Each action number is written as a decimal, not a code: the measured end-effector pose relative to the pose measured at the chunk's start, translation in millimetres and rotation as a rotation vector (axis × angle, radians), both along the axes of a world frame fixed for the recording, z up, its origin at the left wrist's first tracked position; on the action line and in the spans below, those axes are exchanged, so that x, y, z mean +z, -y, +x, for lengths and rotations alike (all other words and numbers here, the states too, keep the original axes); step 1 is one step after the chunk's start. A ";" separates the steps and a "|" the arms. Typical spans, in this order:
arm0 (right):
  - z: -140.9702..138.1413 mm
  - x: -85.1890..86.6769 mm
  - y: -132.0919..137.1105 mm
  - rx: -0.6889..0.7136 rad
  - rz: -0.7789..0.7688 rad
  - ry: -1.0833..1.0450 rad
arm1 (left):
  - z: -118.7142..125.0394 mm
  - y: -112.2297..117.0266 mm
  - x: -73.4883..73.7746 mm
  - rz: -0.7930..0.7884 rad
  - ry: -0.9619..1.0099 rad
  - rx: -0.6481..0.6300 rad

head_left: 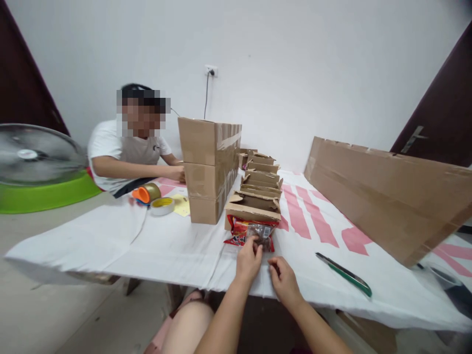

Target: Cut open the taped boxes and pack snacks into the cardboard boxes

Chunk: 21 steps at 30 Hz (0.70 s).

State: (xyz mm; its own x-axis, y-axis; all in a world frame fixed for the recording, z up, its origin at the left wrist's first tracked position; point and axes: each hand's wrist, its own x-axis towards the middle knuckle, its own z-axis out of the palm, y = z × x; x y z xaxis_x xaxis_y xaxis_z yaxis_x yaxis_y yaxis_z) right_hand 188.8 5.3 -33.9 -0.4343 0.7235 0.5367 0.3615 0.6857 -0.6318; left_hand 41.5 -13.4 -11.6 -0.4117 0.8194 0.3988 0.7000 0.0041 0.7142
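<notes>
A red snack packet (pixel 248 232) with a clear window lies on the white table cover (pixel 173 246), right in front of a row of open cardboard boxes (pixel 258 194). My left hand (pixel 249 259) has its fingertips pinched on the packet's near edge. My right hand (pixel 283 279) rests just to the right on the cover, fingers curled loosely, holding nothing that I can see.
A stack of taped boxes (pixel 210 167) stands left of the row. Tape rolls (pixel 162 205) and an orange dispenser (pixel 145 193) lie beside a seated person (pixel 125 157). A green utility knife (pixel 344 274) lies at right, near a long flat carton (pixel 391 196). A fan (pixel 33 152) stands far left.
</notes>
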 end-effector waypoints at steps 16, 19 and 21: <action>-1.9 1.1 1.3 0.026 -0.003 -0.002 | 8.3 -4.2 -5.5 -0.165 -0.297 -0.041; -1.5 -0.8 0.0 0.026 -0.019 -0.010 | 12.7 -3.3 -2.2 -0.215 -0.373 -0.033; -1.2 -1.8 -0.8 0.033 -0.028 -0.009 | 16.1 -2.1 1.1 -0.249 -0.423 -0.034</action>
